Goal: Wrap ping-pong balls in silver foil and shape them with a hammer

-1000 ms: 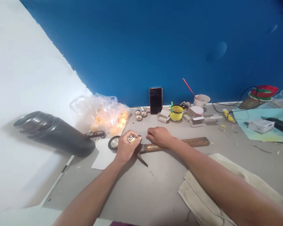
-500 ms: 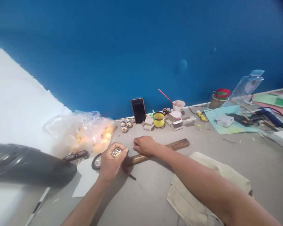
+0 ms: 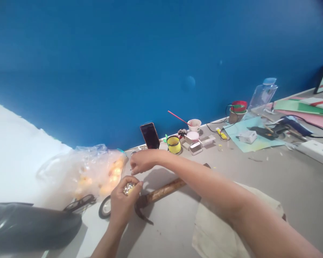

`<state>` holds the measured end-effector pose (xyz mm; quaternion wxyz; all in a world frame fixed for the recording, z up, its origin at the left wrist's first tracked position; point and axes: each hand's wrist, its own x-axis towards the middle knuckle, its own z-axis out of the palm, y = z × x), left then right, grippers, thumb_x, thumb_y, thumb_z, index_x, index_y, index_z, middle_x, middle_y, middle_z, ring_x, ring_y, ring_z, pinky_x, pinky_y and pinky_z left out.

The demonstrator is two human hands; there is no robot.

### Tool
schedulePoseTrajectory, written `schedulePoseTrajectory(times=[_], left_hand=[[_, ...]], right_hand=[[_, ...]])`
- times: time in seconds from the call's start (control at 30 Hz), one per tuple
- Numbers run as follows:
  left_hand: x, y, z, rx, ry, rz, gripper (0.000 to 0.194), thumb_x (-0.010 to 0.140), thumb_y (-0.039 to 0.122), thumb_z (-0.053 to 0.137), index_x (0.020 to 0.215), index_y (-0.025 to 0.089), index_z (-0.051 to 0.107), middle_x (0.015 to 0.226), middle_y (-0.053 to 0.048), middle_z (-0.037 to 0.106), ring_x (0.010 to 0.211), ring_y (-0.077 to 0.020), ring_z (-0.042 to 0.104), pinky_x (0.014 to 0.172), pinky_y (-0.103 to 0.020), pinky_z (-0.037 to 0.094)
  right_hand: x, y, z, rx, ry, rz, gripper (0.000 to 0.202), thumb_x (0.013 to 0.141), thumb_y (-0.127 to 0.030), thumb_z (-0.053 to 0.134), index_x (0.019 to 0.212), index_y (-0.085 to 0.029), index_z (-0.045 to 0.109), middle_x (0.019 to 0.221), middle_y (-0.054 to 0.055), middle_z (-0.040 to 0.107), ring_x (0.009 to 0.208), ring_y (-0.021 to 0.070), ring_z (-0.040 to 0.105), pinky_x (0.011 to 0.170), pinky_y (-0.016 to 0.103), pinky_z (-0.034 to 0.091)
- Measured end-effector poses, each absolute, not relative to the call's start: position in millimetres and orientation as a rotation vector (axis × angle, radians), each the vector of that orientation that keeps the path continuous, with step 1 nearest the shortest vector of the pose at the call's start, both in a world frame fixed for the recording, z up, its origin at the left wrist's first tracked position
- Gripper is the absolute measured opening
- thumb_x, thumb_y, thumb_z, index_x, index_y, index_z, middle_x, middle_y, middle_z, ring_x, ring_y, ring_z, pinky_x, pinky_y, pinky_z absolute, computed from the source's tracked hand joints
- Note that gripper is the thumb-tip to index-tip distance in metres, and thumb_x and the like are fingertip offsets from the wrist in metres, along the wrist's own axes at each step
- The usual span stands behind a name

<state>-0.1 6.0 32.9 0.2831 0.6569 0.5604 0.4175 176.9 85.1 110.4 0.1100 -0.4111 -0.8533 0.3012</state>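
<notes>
My left hand (image 3: 121, 202) is closed around a shiny, faceted silver-and-gold ball (image 3: 129, 188), whose top shows between thumb and fingers. Beyond it, my right hand (image 3: 144, 161) reaches in with fingers curled downward. Whether anything sits in those fingers is hidden. A claw hammer (image 3: 164, 191) with a wooden handle lies under my right forearm, its head just right of my left hand. Left of that hand is a round black-rimmed disc (image 3: 104, 208), partly covered. One more shiny ball (image 3: 133, 153) barely peeks out behind my right hand.
A phone (image 3: 150, 136) leans on the blue wall, beside a yellow cup (image 3: 173, 145) and small open boxes (image 3: 196, 148). At left are a plastic bag (image 3: 86, 172) of orange items, eyeglasses (image 3: 80, 203) and a dark roll (image 3: 34, 227). A beige cloth (image 3: 218, 225) lies under my right arm.
My right hand has moved left and away from me, from above the hammer handle toward the shiny balls, now mostly covered. My left hand still grips its ball. The view has shifted rightward.
</notes>
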Motion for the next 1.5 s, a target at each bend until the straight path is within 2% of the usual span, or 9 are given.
schedulePoseTrajectory(times=[0.13, 0.27, 0.37, 0.47, 0.6, 0.73, 0.9, 1.13, 1.5], left_hand=[[-2.5, 9.3, 24.3, 1.789, 1.508, 1.071, 0.029, 0.075, 0.047, 0.076, 0.071, 0.022, 0.061, 0.053, 0.006, 0.053, 0.046, -0.0124, 0.045, 0.048, -0.024, 0.037], [-0.8, 16.4, 27.5, 1.838, 1.562, 1.124, 0.024, 0.071, 0.04, 0.077, 0.073, 0.021, 0.062, 0.067, 0.003, 0.062, 0.055, -0.0135, 0.053, 0.056, -0.026, 0.044], [2.9, 22.5, 28.6, 1.756, 1.545, 1.095, 0.032, 0.071, 0.037, 0.077, 0.096, 0.021, 0.066, 0.076, 0.003, 0.065, 0.058, -0.0144, 0.056, 0.059, -0.027, 0.047], [3.3, 28.6, 19.0, 1.711, 1.475, 1.048, 0.039, 0.076, 0.03, 0.069, 0.114, 0.02, 0.065, 0.083, 0.001, 0.067, 0.061, -0.0147, 0.059, 0.063, -0.028, 0.049], [-2.0, 32.3, -1.5, 1.727, 1.48, 1.139, 0.051, 0.077, 0.029, 0.072, 0.126, 0.02, 0.061, 0.109, -0.006, 0.069, 0.089, -0.02, 0.068, 0.082, -0.033, 0.054], [-5.2, 29.6, -11.3, 1.708, 1.437, 1.172, 0.046, 0.078, 0.031, 0.075, 0.121, 0.021, 0.062, 0.115, -0.008, 0.069, 0.1, -0.0226, 0.068, 0.09, -0.036, 0.054], [-0.1, 23.1, -8.6, 1.89, 1.366, 1.206, 0.034, 0.078, 0.028, 0.075, 0.111, 0.023, 0.068, 0.113, -0.006, 0.068, 0.104, -0.0233, 0.066, 0.09, -0.036, 0.054], [4.3, 19.1, -14.1, 1.901, 1.386, 1.252, 0.041, 0.082, 0.028, 0.072, 0.122, 0.022, 0.063, 0.12, -0.008, 0.066, 0.104, -0.0231, 0.066, 0.087, -0.035, 0.056], [1.2, 20.8, -14.0, 1.932, 1.336, 1.242, 0.026, 0.089, 0.03, 0.068, 0.114, 0.023, 0.067, 0.109, -0.006, 0.068, 0.093, -0.0192, 0.067, 0.083, -0.032, 0.056]], right_hand=[[203.7, 66.6, 126.9, -1.036, -2.366, 0.884, 0.013, 0.086, -0.027, 0.069, 0.079, -0.016, 0.071, 0.079, 0.004, 0.074, 0.066, 0.0138, 0.062, 0.055, 0.023, 0.04], [209.5, 48.9, 104.0, -0.929, -2.021, 1.239, 0.016, 0.092, -0.025, 0.059, 0.083, -0.016, 0.069, 0.073, 0.001, 0.072, 0.062, 0.0108, 0.063, 0.055, 0.019, 0.044], [206.0, 44.1, 72.2, -1.099, -2.04, 1.222, 0.013, 0.084, -0.013, 0.062, 0.074, -0.015, 0.069, 0.068, 0.0, 0.07, 0.058, 0.0096, 0.061, 0.052, 0.018, 0.042], [202.1, 45.4, 45.2, -1.122, -1.774, 1.417, 0.013, 0.087, -0.017, 0.063, 0.076, -0.015, 0.069, 0.071, -0.001, 0.072, 0.056, 0.0078, 0.058, 0.052, 0.017, 0.046], [190.9, 48.6, 20.7, -1.235, -1.46, 1.516, 0.024, 0.095, -0.02, 0.059, 0.074, -0.014, 0.067, 0.062, -0.001, 0.067, 0.047, 0.0066, 0.051, 0.044, 0.016, 0.042], [176.0, 46.1, 2.2, -1.161, -1.293, 1.593, 0.029, 0.101, -0.035, 0.057, 0.084, -0.015, 0.068, 0.065, 0.0, 0.068, 0.051, 0.0083, 0.056, 0.043, 0.016, 0.045], [168.4, 39.0, -10.8, -1.03, -1.216, 1.691, 0.042, 0.098, -0.055, 0.061, 0.085, -0.015, 0.066, 0.063, -0.001, 0.061, 0.053, 0.0086, 0.057, 0.042, 0.015, 0.045], [168.4, 41.7, -13.3, -1.025, -1.028, 1.779, 0.041, 0.096, -0.051, 0.066, 0.079, -0.014, 0.065, 0.059, -0.002, 0.058, 0.049, 0.0077, 0.053, 0.041, 0.015, 0.045], [170.5, 46.8, -14.4, -1.006, -0.934, 1.884, 0.037, 0.101, -0.045, 0.06, 0.085, -0.013, 0.069, 0.07, 0.002, 0.066, 0.049, 0.0071, 0.054, 0.04, 0.015, 0.046]])
